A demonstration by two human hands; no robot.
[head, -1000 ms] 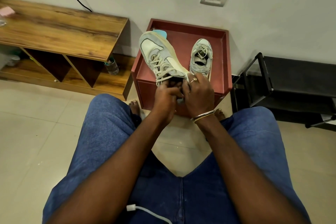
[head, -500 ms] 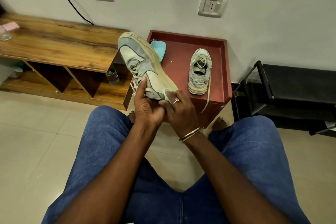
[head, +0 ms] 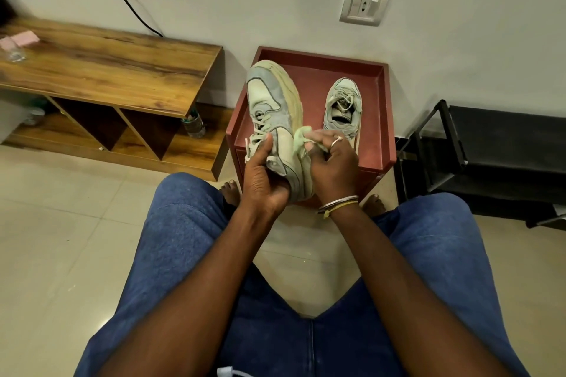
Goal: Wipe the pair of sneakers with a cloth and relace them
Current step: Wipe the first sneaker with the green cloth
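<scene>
View: one wide-angle camera, worn on the head.
Facing: forward and down, past the lap (head: 306, 346) toward the wall (head: 275, 9).
Nearness: close; left hand (head: 263, 184) and right hand (head: 332, 168) sit mid-frame.

Blue jeans (head: 183, 239), bare feet (head: 374, 204), bangles (head: 338, 204) and ring (head: 336, 141) at the right grip (head: 332, 168).

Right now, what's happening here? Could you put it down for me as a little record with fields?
Left hand: grips the held sneaker at its heel end, toe pointing away
Right hand: pinches a pale cloth against that sneaker's sole edge
Other sneaker: stands on the red stand, laces slack
Stage: looks like wiping
Nearby: wooden bench to the left, black rack to the right
</scene>
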